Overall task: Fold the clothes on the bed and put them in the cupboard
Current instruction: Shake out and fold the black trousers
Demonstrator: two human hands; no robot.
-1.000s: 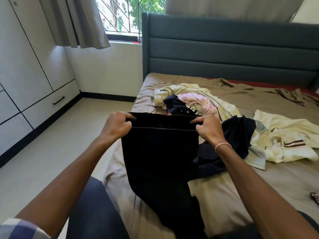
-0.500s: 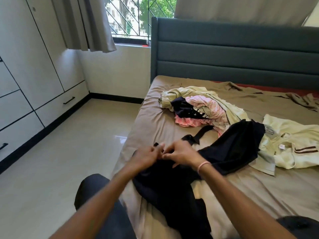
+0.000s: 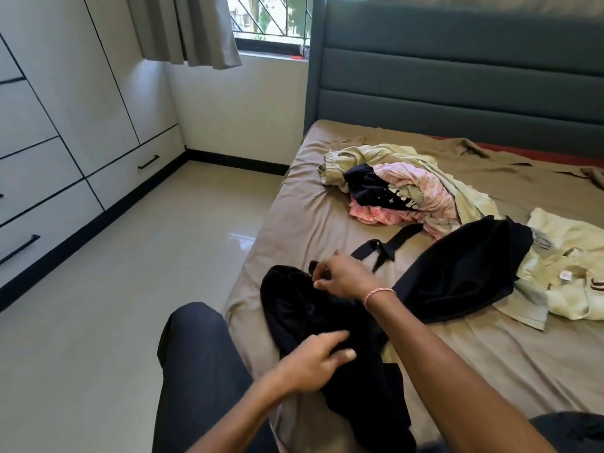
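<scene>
Judging by how things lie, the work is in its early part: no folded piece shows anywhere on the bed [image 3: 294, 204], and the cupboard [image 3: 65, 109] stands shut, its drawers pushed in. The black garment [image 3: 304, 318] in hand is crumpled at the bed corner farthest from the headboard [image 3: 457, 76], part of it trailing over the mattress edge there. The right hand [image 3: 343, 277] pinches its bunched rim between thumb and curled fingers. The left hand [image 3: 310, 362] lies on the cloth with fingers loosely spread and no clear grip, though blur hides the fine detail. Yet to be folded, nearer the headboard, are a heap of pale green [image 3: 392, 158], pink [image 3: 421, 191] and navy pieces [image 3: 369, 188], a second black garment [image 3: 464, 269] and a cream top with striped trim [image 3: 572, 289]. For spreading the cloth flat, bare sheet lies open between the black garment and the heap. The mattress edge runs straight out from the headboard's window-side end, so a fold laid close to it may slide off. Beyond that edge the tiled floor [image 3: 130, 289] is open across to the cupboard, leaving room to carry a stack over.
</scene>
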